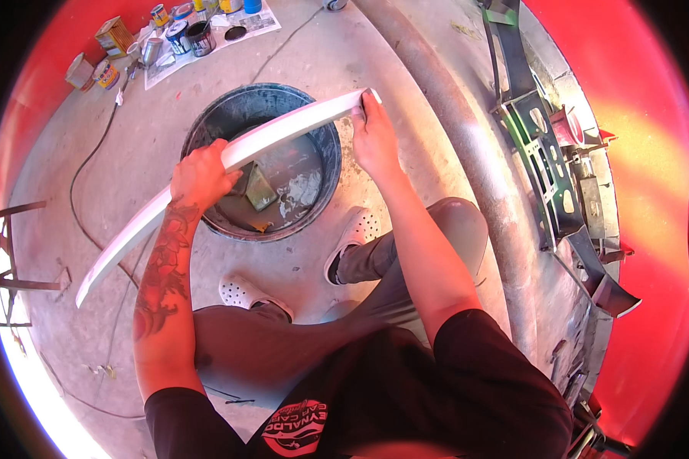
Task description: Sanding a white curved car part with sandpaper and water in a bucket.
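Observation:
A long, curved white trim strip [283, 131] slants across the view, its upper right end raised over a round dark bucket [328, 183]. My left hand [203, 177] is closed around the strip near its middle. At the upper right end, my right hand [375, 138] grips it, with fingers wrapped over the tip. The strip's other end reaches down to the left past my left forearm. Inside the bucket is murky grey water, with a greenish-grey block like a sponge [260, 190] in it. Part of the bucket is hidden behind the strip and my left hand.
Paint cans [177, 37] stand on paper at the upper left, with more tins [106, 74] beside them. A dark cable [75, 180] runs along the concrete floor. On the right lies a black and green car part [543, 161] by a red wall [658, 306]. A metal stand [15, 283] is far left.

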`<state>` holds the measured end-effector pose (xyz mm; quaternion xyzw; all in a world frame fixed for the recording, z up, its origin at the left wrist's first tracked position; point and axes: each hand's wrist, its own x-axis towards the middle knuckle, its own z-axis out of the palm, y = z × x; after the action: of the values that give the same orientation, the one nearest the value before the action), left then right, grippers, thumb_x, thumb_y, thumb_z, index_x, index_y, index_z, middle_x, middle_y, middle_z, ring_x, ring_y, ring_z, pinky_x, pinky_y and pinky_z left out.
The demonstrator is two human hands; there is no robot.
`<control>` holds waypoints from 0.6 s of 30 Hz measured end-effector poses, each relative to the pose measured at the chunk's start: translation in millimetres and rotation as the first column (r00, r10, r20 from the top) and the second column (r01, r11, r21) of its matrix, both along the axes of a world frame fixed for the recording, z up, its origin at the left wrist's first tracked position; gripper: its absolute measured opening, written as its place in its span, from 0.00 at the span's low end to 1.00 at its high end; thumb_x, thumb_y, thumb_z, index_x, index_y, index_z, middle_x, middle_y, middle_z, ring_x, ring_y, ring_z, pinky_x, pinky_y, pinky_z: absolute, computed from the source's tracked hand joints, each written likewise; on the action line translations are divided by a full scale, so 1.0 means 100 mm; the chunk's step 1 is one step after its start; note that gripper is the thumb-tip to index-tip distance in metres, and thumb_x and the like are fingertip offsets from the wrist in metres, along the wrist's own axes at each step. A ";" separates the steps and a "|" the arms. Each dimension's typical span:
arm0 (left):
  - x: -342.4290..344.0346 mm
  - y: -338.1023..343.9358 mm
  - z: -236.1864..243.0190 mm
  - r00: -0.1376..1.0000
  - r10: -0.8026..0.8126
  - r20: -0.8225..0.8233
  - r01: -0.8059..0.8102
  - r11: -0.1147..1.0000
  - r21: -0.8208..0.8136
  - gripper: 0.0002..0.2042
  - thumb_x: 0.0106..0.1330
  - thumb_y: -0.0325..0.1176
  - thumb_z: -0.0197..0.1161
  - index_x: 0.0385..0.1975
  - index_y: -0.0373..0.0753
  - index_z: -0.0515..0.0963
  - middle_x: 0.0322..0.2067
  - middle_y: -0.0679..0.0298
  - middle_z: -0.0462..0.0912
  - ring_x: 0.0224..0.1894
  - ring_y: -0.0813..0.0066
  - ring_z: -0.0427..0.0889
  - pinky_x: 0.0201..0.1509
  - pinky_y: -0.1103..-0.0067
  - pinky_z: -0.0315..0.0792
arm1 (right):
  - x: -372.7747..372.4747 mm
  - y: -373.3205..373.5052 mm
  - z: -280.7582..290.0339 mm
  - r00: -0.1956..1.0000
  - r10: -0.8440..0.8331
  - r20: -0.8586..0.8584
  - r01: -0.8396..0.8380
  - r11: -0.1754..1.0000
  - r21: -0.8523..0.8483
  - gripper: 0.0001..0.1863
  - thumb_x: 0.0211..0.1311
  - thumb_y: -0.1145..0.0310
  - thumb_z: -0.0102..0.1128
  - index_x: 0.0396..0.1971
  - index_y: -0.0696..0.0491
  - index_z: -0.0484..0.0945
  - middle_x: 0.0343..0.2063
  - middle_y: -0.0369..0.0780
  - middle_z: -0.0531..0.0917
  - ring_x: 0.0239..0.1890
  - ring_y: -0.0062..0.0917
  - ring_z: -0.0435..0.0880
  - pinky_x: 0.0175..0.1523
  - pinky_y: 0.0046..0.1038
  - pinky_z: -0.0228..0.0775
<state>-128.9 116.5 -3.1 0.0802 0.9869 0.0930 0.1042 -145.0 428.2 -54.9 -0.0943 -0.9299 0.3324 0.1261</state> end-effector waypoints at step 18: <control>-0.02 0.08 0.03 1.000 0.026 -0.001 -0.026 1.000 0.001 0.22 0.58 0.44 0.75 0.50 0.45 0.79 0.41 0.54 0.87 0.47 0.50 0.86 0.50 0.58 0.79 | 0.39 -0.44 0.26 0.952 0.306 -0.004 -0.255 0.798 0.547 0.33 0.66 0.58 0.61 0.70 0.49 0.66 0.73 0.39 0.66 0.75 0.38 0.62 0.71 0.60 0.56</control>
<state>-130.8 124.6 -0.2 0.0674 0.9879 0.0947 0.1026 -106.3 383.8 -29.2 0.0993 -0.9823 0.0759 0.1395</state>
